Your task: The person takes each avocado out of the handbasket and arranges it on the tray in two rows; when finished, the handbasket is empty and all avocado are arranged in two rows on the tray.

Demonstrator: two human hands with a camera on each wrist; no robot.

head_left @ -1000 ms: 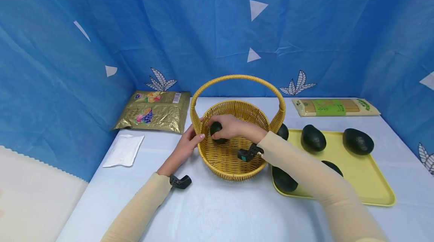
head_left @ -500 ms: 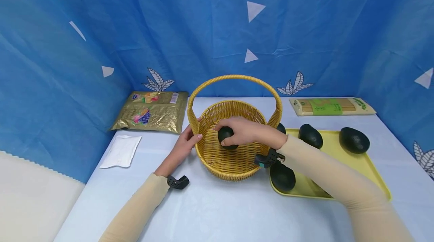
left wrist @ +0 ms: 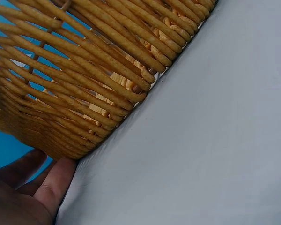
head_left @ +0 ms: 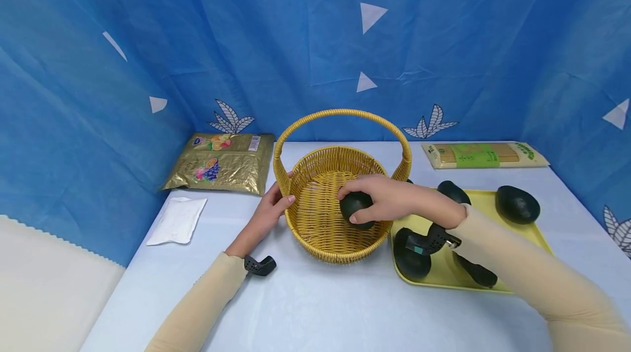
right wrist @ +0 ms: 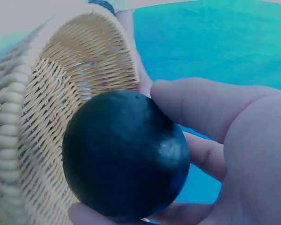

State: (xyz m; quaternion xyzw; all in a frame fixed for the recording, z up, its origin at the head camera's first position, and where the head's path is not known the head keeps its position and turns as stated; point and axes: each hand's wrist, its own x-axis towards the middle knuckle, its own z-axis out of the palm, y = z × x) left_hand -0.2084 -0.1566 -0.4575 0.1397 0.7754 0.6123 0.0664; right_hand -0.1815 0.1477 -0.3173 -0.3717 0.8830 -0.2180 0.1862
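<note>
My right hand (head_left: pixel 382 197) grips a dark green avocado (head_left: pixel 357 209) over the right part of the yellow wicker basket (head_left: pixel 315 237). In the right wrist view the avocado (right wrist: pixel 126 154) is held between thumb and fingers, with the basket's woven wall (right wrist: pixel 47 93) beside it. My left hand (head_left: pixel 268 209) holds the basket's left side at the foot of its tall handle, thumb on the near side. The left wrist view has the left hand's fingers (left wrist: pixel 54 185) against the woven wall (left wrist: pixel 84 84). No other fruit shows inside the basket.
A yellow tray (head_left: pixel 522 242) with several avocados (head_left: pixel 517 204) lies right of the basket, partly under the right forearm. A noodle pack (head_left: pixel 485 155) lies behind it. On the left are a gold snack bag (head_left: pixel 224 163) and a white packet (head_left: pixel 177 220).
My right hand has carried the avocado rightward across the basket, from its left side to its right side. My left hand has stayed on the basket.
</note>
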